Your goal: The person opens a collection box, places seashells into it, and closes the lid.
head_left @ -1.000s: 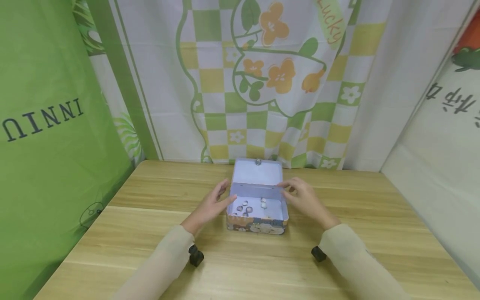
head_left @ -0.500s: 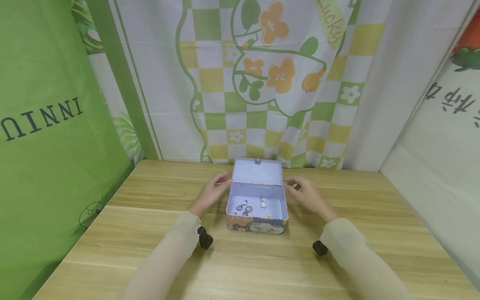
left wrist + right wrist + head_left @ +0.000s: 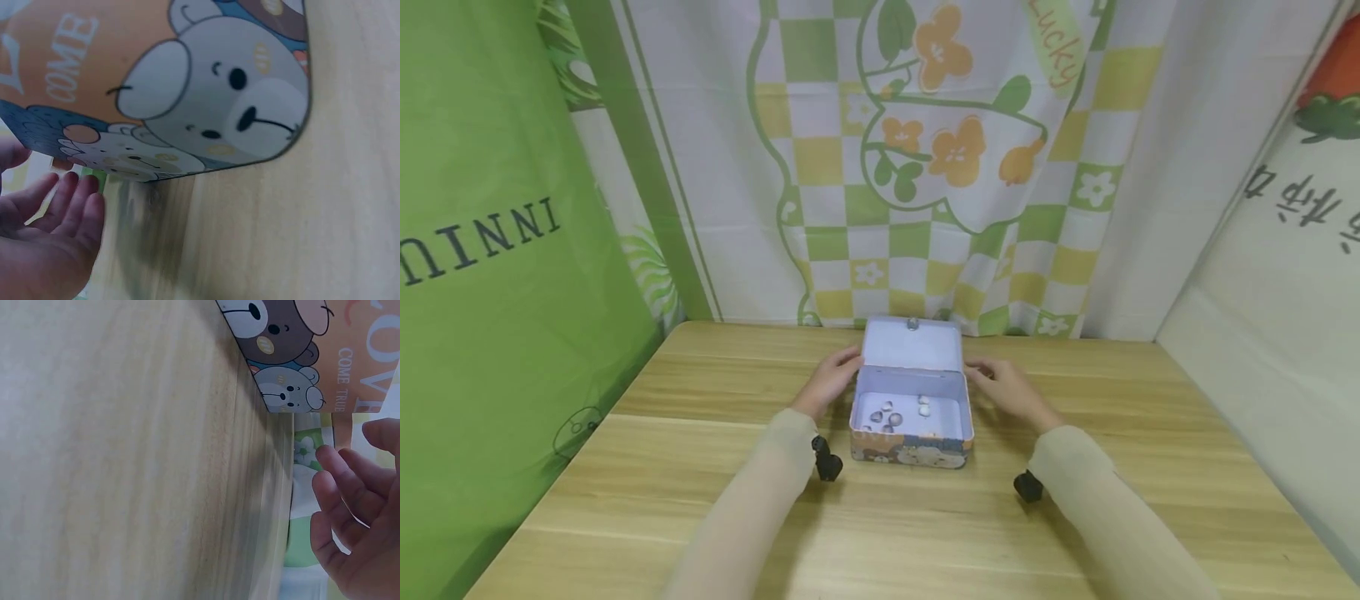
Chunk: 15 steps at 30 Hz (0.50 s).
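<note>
A hinged tin box (image 3: 910, 452) with a printed cartoon-bear outside stands on the table, its lid (image 3: 913, 346) raised and leaning back. Several small roundish grey and white shapes (image 3: 895, 419) show on its pale inside floor. At the left, my left hand (image 3: 829, 382) is beside the lid's hinge end, fingers spread and slightly bent behind the box in the left wrist view. My right hand (image 3: 1011, 392) mirrors it on the other side, fingertips right at the lid's lower corner. Loosely bent fingers (image 3: 340, 481) with nothing between them show in the right wrist view.
The wooden table (image 3: 700, 500) reaches back to a green and yellow checkered curtain (image 3: 925, 208). A green cloth (image 3: 512, 333) hangs at the left, a white one (image 3: 1285, 333) at the right. Small black devices (image 3: 827, 460) sit at both wrists.
The left hand has moved forward from the box's front-left rim to beside the lid. The right hand has left the right rim and moved outward to the lid's side. The box has stayed in place.
</note>
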Each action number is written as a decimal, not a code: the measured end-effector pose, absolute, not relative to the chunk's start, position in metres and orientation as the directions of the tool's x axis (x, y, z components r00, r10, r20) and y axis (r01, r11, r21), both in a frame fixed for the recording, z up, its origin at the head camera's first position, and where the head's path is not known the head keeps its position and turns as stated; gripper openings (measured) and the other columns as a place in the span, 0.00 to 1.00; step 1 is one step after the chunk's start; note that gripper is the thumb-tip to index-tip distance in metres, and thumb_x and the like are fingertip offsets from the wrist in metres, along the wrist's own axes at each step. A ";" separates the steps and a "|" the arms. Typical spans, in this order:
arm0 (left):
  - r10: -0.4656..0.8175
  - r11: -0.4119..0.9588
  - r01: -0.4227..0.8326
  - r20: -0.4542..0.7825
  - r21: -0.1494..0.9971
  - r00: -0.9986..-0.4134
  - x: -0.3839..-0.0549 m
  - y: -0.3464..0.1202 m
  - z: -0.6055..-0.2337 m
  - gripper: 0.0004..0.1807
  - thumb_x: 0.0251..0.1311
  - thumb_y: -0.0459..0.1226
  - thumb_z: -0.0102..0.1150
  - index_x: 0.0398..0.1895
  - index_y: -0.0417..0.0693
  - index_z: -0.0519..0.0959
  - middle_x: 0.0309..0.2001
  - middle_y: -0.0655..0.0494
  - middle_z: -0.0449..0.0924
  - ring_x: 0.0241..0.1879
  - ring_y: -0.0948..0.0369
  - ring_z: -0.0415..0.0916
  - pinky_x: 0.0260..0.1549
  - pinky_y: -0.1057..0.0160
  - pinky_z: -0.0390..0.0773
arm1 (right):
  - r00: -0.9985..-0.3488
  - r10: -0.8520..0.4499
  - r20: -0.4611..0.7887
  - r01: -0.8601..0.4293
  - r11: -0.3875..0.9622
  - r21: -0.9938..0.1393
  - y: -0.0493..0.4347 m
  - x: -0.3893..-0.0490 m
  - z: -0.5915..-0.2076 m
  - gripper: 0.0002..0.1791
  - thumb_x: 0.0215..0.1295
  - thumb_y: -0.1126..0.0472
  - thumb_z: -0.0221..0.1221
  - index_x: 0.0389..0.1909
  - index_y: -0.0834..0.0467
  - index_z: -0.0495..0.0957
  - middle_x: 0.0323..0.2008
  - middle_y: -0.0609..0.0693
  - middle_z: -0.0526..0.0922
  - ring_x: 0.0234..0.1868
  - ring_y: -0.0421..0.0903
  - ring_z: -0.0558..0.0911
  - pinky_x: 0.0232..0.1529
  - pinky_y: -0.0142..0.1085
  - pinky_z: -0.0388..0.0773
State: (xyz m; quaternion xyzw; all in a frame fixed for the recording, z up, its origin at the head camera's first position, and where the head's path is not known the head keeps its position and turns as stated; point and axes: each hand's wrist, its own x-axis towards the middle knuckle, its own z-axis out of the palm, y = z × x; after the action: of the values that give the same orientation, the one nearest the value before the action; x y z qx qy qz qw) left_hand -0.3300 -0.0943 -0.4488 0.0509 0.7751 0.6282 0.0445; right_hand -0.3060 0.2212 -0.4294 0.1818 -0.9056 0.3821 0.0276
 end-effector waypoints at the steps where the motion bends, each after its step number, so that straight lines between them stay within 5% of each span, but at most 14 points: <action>1: 0.143 0.203 0.017 -0.013 0.979 -0.990 -0.331 -0.094 -0.449 0.27 0.76 0.41 0.49 0.72 0.37 0.67 0.68 0.39 0.69 0.65 0.45 0.69 0.67 0.48 0.66 | -0.935 -0.311 0.172 -0.340 0.642 -0.687 0.221 -0.307 -0.430 0.24 0.79 0.56 0.51 0.64 0.69 0.73 0.53 0.65 0.82 0.53 0.61 0.80 0.56 0.55 0.77; 7: 0.164 0.209 -0.025 -0.061 0.978 -0.985 -0.330 -0.091 -0.444 0.29 0.77 0.45 0.46 0.73 0.36 0.64 0.70 0.40 0.66 0.68 0.46 0.66 0.67 0.50 0.66 | -0.939 -0.324 0.118 -0.307 0.631 -0.712 0.219 -0.311 -0.431 0.26 0.81 0.55 0.47 0.67 0.70 0.69 0.62 0.68 0.75 0.64 0.65 0.73 0.65 0.58 0.68; 15: 0.158 0.205 -0.043 -0.077 0.978 -0.984 -0.336 -0.089 -0.445 0.29 0.78 0.43 0.45 0.76 0.39 0.61 0.73 0.41 0.63 0.70 0.46 0.63 0.69 0.49 0.61 | -0.940 -0.326 0.103 -0.301 0.647 -0.701 0.216 -0.314 -0.430 0.24 0.81 0.57 0.45 0.66 0.71 0.70 0.61 0.68 0.76 0.62 0.63 0.74 0.67 0.58 0.65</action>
State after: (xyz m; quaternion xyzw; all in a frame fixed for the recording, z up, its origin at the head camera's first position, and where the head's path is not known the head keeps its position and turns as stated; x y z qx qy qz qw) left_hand -0.3358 -0.0889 -0.4445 0.0372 0.7722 0.6293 0.0799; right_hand -0.3143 0.2155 -0.4301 0.1729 -0.9072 0.3831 -0.0165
